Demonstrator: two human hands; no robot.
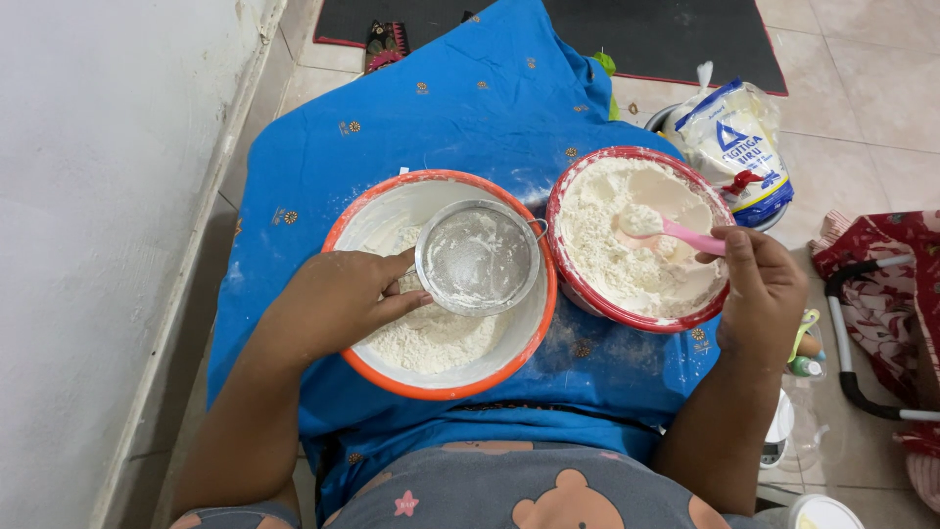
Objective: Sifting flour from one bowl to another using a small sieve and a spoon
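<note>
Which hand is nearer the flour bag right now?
Right. The right hand holds the pink spoon over the red bowl, just below the flour bag; the left hand holds the sieve, far left of it.

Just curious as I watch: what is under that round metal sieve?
Under the sieve, held by the left hand, is the orange-rimmed bowl with a heap of sifted flour. The sieve's dusty mesh covers whatever lies directly beneath it.
</note>
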